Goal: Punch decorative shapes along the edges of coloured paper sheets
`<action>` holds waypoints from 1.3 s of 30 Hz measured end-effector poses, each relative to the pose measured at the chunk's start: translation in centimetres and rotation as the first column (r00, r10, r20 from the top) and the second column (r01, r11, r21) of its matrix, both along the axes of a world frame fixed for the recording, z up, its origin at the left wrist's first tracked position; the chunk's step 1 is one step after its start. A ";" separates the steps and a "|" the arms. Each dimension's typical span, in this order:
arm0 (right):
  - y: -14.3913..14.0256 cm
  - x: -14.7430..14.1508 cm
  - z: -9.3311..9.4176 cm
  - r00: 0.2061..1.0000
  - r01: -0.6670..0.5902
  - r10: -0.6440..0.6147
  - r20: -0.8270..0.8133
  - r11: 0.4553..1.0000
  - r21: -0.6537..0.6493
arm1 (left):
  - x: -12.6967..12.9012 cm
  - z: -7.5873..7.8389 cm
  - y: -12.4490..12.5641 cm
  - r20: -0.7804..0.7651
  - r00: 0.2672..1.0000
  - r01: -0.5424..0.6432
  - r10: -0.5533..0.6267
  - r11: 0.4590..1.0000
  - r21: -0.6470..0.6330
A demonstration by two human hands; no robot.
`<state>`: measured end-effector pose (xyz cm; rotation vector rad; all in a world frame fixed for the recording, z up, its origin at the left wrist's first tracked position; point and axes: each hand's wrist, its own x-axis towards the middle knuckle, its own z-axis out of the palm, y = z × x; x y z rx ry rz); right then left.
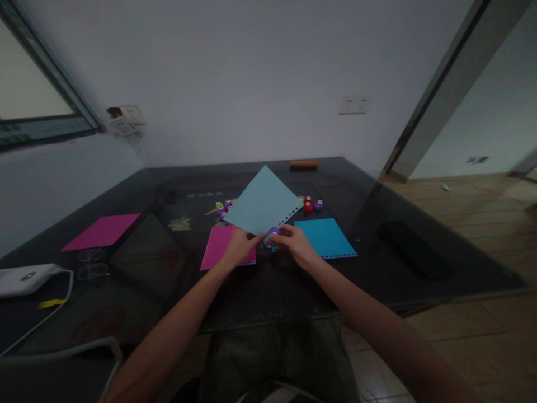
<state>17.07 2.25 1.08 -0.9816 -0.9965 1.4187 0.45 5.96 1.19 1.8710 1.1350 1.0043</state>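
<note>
My left hand (242, 244) is closed on the lower corner of a pale blue sheet (263, 201), which is tilted up like a diamond. Holes run along the sheet's lower right edge. Closed beside it, my right hand (295, 242) grips a small purple item (274, 230) with a bluish part, right at that corner. Its exact kind is too small to make out. Under my left hand lies a pink sheet (213, 246) with holes along its near edge. A bright blue sheet (329, 238), also holed, rests just right of my right hand.
Small round one-eyed toys stand behind the raised sheet: red ones (308, 206) at right, purple and green ones (219, 207) at left. Another pink sheet (102, 231), glasses (93, 264) and a white device (27, 280) with a cable lie left. A dark case (413, 246) sits right.
</note>
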 end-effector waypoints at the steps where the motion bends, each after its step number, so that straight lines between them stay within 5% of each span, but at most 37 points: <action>1: 0.0 0.0 0.0 1.000 0.012 -0.012 0.020 1.000 -0.001 | 0.0 0.0 -0.1 0.000 1.000 -0.005 0.005 1.000 0.004; 39: 0.2 -0.1 -0.1 1.000 0.005 -0.005 0.016 1.000 0.011 | 0.2 0.1 -0.2 -0.024 0.999 0.032 -0.033 0.999 -0.041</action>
